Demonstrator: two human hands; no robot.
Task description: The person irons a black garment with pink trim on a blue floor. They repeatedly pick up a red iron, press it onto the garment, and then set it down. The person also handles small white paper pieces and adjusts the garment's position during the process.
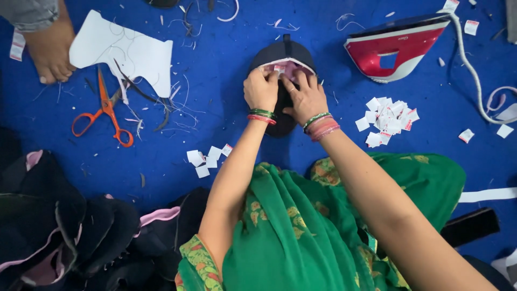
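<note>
On the blue floor (226, 129), a dark cap piece (281, 54) with pink lining lies under both hands. The left hand (260, 89) and right hand (307, 97) press a small white label (279, 68), fingers curled, seemingly pinching it. Orange scissors (105, 110) lie left, a red iron (396, 51) right.

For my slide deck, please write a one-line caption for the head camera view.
Left hand and right hand press a small label onto a dark shoe upper, beside orange scissors and a red iron.
</note>
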